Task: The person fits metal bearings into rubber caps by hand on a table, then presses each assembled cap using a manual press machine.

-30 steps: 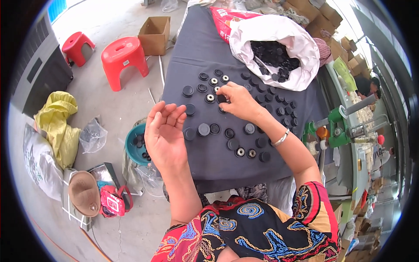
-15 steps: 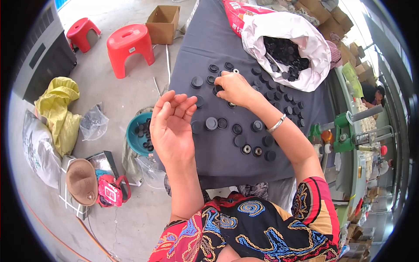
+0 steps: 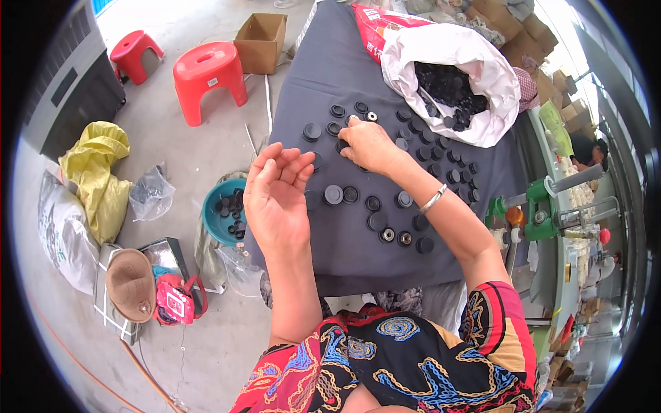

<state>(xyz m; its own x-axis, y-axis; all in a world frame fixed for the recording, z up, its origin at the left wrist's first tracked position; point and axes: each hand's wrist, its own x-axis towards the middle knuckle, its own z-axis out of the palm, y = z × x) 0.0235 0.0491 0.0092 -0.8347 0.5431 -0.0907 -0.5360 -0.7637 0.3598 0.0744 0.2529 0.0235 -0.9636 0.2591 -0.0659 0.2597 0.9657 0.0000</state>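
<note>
My left hand [image 3: 279, 199] is raised over the table's left edge, palm up. Its fingers are slightly curled and hold nothing. Farther to the right, my right hand [image 3: 372, 146] reaches down among round black plastic caps, with a silver bangle [image 3: 434, 198] on its wrist. Its fingertips are drawn together at a cap with a light metal centre [image 3: 352, 120]; whatever they grip is mostly hidden. A dark cap shows partly below the fingers. Near the hand lie a black cap [image 3: 312, 131], a ring-shaped cap [image 3: 334, 129] and a small metal-centred piece [image 3: 372, 116].
Several more caps [image 3: 376, 221] are spread over the grey cloth-covered table [image 3: 303, 82]. A white sack [image 3: 499, 76] full of black caps lies at the far right. On the left are a teal basin [image 3: 210, 224] and red stools [image 3: 206, 72]. A green machine [image 3: 540, 213] stands right.
My right hand has shifted slightly, and the metal-centred cap now shows at its fingertips. My left hand stays raised, palm up. The whole view has moved a little.
</note>
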